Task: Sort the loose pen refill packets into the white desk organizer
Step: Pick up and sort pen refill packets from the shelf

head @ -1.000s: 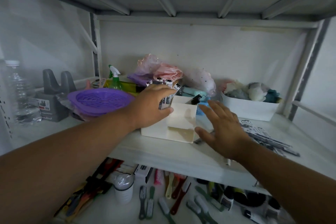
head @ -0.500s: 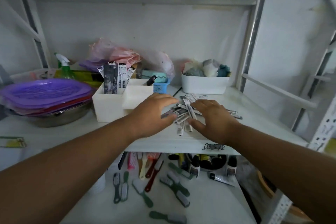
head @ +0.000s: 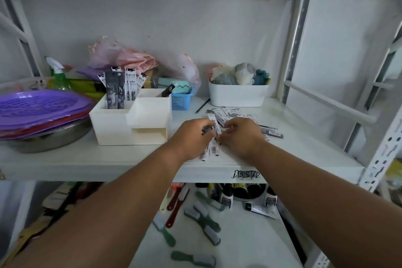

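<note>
Packets [head: 233, 113]: slim, white-black printed | fingers [head: 212, 131] gathering pile | organizer [head: 130, 124]: white

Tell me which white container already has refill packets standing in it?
The white desk organizer on the left: packets stand upright in its rear-left compartment. The white bin holds cloth-like items.

Looks like a shop stockroom: white metal shelving [head: 91, 165] crowded with brushes [head: 202, 213] at lower centre, purple plastic trays [head: 39, 109] at left.

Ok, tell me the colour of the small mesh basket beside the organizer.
Blue basket, head view.
</note>
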